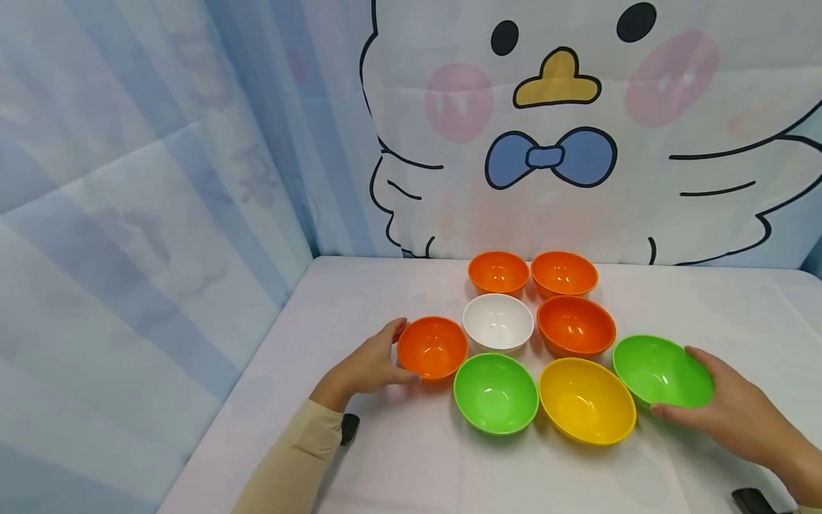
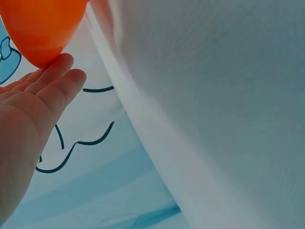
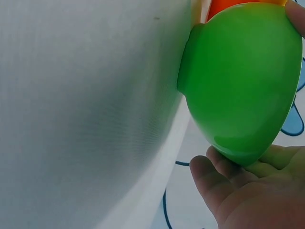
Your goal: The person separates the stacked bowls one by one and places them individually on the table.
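At the left end of the group of bowls, my left hand (image 1: pixel 375 363) holds a small orange bowl (image 1: pixel 433 348), thumb at its near side and fingers on its far left side. Fingertips touch that bowl's outer wall in the left wrist view. On the right, my right hand (image 1: pixel 738 407) grips a green bowl (image 1: pixel 664 371) between the thumb in front and the fingers at the right rim. The right wrist view shows this green bowl (image 3: pixel 243 86) from the side, its foot close to the tabletop. A yellow bowl (image 1: pixel 587 401) sits just left of it.
A second green bowl (image 1: pixel 496 394) and a white bowl (image 1: pixel 498 323) stand mid-table. Behind are more orange bowls (image 1: pixel 576 326), two of them near the back edge. A printed curtain (image 1: pixel 546 221) hangs behind the white-covered table (image 1: pixel 411 457).
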`<state>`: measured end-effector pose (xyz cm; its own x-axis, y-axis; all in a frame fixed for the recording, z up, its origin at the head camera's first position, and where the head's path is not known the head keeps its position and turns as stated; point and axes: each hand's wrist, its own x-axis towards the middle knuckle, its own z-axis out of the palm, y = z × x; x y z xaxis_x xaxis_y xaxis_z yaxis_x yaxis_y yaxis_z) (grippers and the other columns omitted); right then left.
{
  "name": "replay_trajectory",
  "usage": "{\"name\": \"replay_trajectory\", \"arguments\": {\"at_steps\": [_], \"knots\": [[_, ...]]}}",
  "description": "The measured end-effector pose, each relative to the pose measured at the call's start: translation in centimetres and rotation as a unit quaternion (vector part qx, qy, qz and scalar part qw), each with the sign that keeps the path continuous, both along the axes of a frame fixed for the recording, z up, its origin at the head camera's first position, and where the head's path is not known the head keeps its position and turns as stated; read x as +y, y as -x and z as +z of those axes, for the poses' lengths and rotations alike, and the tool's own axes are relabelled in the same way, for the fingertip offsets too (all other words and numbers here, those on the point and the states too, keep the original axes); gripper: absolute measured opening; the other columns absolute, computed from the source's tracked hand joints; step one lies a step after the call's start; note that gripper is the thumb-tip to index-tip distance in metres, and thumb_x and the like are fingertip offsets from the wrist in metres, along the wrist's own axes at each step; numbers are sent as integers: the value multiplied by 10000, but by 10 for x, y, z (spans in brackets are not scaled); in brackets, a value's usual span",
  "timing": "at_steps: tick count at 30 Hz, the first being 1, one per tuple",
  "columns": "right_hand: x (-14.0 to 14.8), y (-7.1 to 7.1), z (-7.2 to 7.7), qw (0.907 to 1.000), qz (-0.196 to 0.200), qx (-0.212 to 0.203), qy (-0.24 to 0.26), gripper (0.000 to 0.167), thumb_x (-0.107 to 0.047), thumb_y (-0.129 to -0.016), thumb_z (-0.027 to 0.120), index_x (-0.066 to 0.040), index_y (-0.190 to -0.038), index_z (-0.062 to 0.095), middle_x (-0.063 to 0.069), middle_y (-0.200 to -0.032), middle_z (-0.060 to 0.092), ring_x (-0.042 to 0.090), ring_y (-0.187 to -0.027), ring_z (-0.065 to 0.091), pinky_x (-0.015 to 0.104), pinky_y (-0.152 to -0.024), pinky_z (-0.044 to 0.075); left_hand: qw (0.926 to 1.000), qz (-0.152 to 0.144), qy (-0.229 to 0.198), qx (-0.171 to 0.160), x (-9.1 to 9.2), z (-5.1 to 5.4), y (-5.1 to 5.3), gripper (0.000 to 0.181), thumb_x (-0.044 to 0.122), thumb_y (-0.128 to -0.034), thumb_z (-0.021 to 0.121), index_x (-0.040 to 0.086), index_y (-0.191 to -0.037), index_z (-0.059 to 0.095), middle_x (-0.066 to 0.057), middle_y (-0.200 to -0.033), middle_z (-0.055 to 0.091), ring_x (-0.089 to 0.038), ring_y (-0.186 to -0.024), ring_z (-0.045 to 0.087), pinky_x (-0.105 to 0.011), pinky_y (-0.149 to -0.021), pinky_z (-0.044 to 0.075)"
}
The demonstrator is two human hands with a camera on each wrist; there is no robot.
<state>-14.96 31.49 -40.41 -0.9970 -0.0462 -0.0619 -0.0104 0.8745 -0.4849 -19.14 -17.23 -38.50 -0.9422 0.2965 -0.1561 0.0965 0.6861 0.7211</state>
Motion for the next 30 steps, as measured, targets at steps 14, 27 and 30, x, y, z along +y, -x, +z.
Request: {"name": "replay_trajectory", "arguments": {"at_steps": [14, 27, 30], "knots": [[-7, -3, 0, 10000, 77, -21, 25, 1193, -546, -823, 767, 218, -1464, 113, 486, -1375, 257, 582, -1105, 389, 732, -865, 388, 9999, -112, -85, 22, 0, -1, -1, 973, 199, -814, 822, -18, -1557, 233, -157, -1564, 366, -317, -1397, 395, -478, -1132, 344], [-9, -4, 0, 9997, 193, -70, 115, 1186, -532, -827, 770, 201, -1478, 103, 484, -1391, 253, 586, -1134, 380, 744, -884, 374, 9997, -213, -88, 41, 0, -1, -1, 972, 196, -811, 824, -27, -1553, 237, -169, -1554, 378, -325, -1389, 403, -486, -1134, 340], [-9, -4, -1, 9996, 214, -83, 158, 1185, -527, -830, 769, 197, -1483, 95, 485, -1397, 248, 589, -1144, 374, 747, -887, 368, 9998, -199, -69, 6, 0, 0, 0, 974, 202, -810, 826, -21, -1555, 238, -165, -1555, 379, -322, -1389, 403, -484, -1132, 343]]}}
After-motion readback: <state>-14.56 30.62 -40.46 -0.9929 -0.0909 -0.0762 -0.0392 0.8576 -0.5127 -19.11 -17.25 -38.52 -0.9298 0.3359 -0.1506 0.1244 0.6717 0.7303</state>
